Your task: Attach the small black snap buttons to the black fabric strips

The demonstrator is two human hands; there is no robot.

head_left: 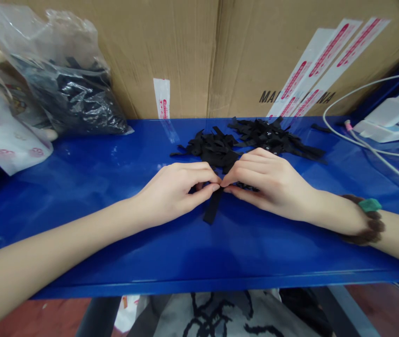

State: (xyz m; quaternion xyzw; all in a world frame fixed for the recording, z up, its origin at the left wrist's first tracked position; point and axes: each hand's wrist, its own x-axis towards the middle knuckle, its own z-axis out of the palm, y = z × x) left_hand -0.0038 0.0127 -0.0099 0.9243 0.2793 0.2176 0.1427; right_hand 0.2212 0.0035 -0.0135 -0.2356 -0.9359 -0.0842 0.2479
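Both hands meet over the blue table, fingertips nearly touching. My left hand (181, 187) is closed in a pinch on a black fabric strip (213, 208), whose free end hangs down toward me. My right hand (265, 182), with a brown scrunchie on its wrist, pinches at the upper part of the same strip. Just beyond the fingers lies a pile of black strips (213, 144). A second pile of black strips (269, 133), with small shiny round pieces among them, sits to its right. Some dark pieces under my right hand are partly hidden.
A large cardboard box (178, 47) with tape stands along the back of the blue table (192, 252). At the left are a clear plastic bag (76, 89) of black material and a white printed wrapper (13, 135). A white cable (329, 112) and white adapters (388, 117) lie right.
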